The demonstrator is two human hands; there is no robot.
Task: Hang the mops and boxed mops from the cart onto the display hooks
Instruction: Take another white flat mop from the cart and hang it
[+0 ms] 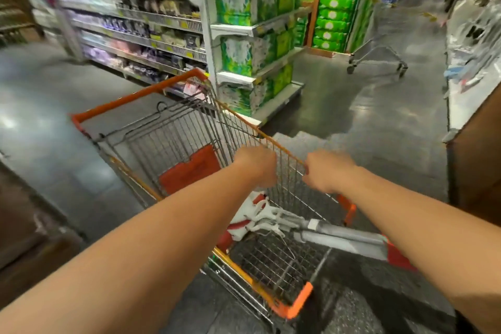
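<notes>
mop (306, 226) is laid in cart (238, 116) below hands, long axis toward right hand (328, 171); cart is gripped by it and left hand (256, 168).

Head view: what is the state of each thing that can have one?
Cart: held by its side rim, carrying one mop.
Mop: lying in the cart, handle sticking out over the rim.
Left hand: grips the cart rim.
Right hand: grips the cart rim.

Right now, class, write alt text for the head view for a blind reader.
The left hand and right hand grip the top rim of an orange-trimmed wire cart in a shop aisle. A grey-handled mop lies inside, poking over its edge.
</notes>
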